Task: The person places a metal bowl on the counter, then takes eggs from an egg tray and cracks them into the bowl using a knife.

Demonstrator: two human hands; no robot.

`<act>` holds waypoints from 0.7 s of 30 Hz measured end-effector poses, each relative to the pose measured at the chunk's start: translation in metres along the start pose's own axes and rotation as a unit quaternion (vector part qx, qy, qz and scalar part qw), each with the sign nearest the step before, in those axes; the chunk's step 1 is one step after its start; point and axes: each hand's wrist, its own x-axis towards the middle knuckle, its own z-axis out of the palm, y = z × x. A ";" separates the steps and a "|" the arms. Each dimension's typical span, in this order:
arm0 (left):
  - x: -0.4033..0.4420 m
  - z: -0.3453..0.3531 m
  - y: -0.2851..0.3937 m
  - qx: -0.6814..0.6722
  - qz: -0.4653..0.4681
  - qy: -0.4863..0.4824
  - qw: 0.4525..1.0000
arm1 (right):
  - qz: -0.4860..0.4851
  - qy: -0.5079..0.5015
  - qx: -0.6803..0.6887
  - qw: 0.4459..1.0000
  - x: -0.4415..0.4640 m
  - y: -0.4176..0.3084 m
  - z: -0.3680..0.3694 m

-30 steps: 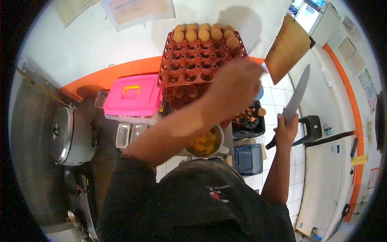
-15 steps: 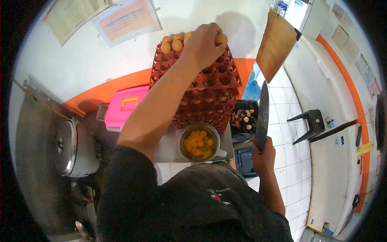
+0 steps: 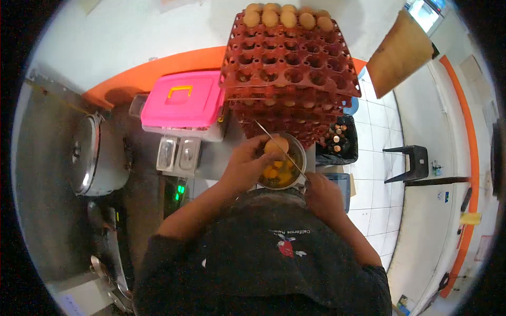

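Observation:
My left hand (image 3: 247,162) is closed around a brown egg (image 3: 276,145) above the metal bowl (image 3: 304,158). Several yolks (image 3: 272,172) lie in the bowl in clear egg white. In my right hand (image 3: 322,195) is the handle of a large knife (image 3: 290,158); its blade slants over the bowl and across the egg, seen nearly edge-on. Whether the shell is cracked I cannot tell. Just beyond the bowl rises a tall stack of red egg trays (image 3: 289,73), with brown eggs (image 3: 288,19) along the far end of the top one.
Left of the stack sits a pink-lidded box (image 3: 182,100), with small metal containers (image 3: 179,154) in front. A big lidded pot (image 3: 100,155) stands further left. On the right, a black-lined bin (image 3: 348,145) holds eggshells; a black stool (image 3: 408,163) stands on the tiled floor.
My left hand has come down from the top tray to the bowl with an egg. My right hand has brought the knife in from the right side. The view has tilted downward.

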 end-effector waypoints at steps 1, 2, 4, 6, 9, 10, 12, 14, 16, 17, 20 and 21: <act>-0.001 -0.001 -0.001 0.002 -0.004 0.007 1.000 | 0.021 -0.015 -0.010 1.000 0.001 -0.004 0.003; -0.001 -0.003 -0.001 0.006 -0.006 0.012 1.000 | 0.043 -0.027 -0.020 0.999 0.002 -0.008 0.005; -0.002 -0.010 -0.003 0.029 0.002 0.015 0.999 | 0.076 -0.050 -0.015 0.996 0.007 -0.013 0.005; -0.003 -0.015 -0.006 0.051 0.000 0.015 0.999 | 0.108 -0.074 0.022 0.991 0.010 -0.021 -0.001; -0.001 -0.022 -0.021 0.072 0.009 0.010 0.997 | 0.116 -0.035 0.089 0.989 0.017 -0.027 -0.009; 0.001 -0.024 -0.030 0.074 0.023 0.005 0.997 | 0.080 -0.011 0.097 0.992 0.022 -0.026 -0.009; 0.002 -0.024 -0.037 0.080 0.029 -0.011 0.996 | 0.011 0.039 0.110 0.993 0.037 -0.021 -0.008; 0.001 -0.023 -0.039 0.088 0.015 -0.029 0.996 | -0.009 0.038 0.155 0.987 0.056 -0.028 -0.009; 0.009 -0.028 -0.060 0.114 0.033 -0.049 0.992 | -0.013 0.030 0.170 0.985 0.065 -0.027 -0.006; 0.010 -0.028 -0.062 0.124 0.035 -0.049 0.991 | -0.006 0.022 0.163 0.986 0.067 -0.021 0.003; 0.012 -0.023 -0.061 0.162 0.033 -0.031 0.986 | 0.010 0.023 0.178 0.984 0.067 -0.017 0.012; 0.011 -0.020 -0.056 0.183 0.030 -0.024 0.982 | 0.014 0.028 0.189 0.982 0.067 -0.017 0.014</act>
